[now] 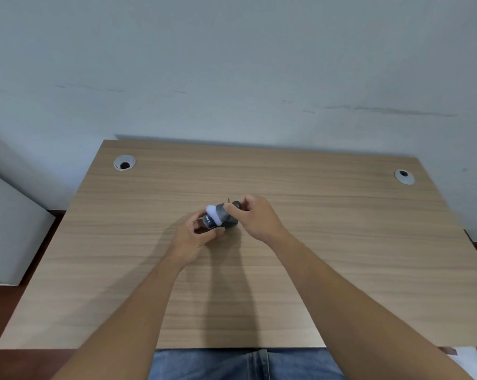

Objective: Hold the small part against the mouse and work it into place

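A small dark grey and white rolled bundle (217, 215), with a dark band bearing white letters, sits between both hands over the middle of the wooden desk (341, 242). My left hand (195, 237) grips its near left end with curled fingers and thumb. My right hand (255, 218) pinches its far right end, where a small dark rounded part (236, 204) and a thin dark pin stick out. Whether the bundle touches the desk is hidden by the hands.
Two round grey cable grommets are set into the desk, one at the back left (124, 162), one at the back right (404, 176). A pale wall rises behind the desk. A white cabinet (9, 229) stands to the left. Blue jeans (245, 364) show below the front edge.
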`<state>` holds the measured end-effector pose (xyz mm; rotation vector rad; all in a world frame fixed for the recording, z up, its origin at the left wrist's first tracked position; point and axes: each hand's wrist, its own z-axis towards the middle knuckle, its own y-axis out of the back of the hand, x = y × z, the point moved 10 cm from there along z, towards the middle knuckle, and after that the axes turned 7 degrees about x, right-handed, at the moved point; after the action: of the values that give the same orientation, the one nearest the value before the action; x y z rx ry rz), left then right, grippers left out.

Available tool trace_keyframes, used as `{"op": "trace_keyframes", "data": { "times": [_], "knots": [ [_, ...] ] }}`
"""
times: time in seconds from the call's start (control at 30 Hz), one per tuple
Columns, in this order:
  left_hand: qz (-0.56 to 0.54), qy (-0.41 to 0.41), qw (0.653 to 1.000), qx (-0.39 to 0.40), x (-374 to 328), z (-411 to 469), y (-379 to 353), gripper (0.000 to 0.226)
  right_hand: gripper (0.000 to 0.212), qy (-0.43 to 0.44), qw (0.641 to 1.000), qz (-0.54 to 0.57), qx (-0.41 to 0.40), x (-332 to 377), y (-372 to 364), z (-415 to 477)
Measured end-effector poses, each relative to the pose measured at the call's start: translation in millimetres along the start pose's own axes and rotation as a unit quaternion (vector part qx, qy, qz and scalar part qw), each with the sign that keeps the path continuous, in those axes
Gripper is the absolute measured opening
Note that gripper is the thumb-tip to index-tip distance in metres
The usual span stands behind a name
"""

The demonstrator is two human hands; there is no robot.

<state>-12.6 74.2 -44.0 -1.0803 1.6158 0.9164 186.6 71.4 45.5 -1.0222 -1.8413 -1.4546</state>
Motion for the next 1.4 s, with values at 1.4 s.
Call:
{"op": "trace_keyframes", "data": {
  "times": [1.4],
  "knots": [
    [-0.068, 0.002, 0.996, 0.062, -5.0, -3.1, 0.1, 0.074, 0.025, -0.023, 0.995, 0.01, -0.099, -24.3, 35.0, -1.2]
  ]
}}
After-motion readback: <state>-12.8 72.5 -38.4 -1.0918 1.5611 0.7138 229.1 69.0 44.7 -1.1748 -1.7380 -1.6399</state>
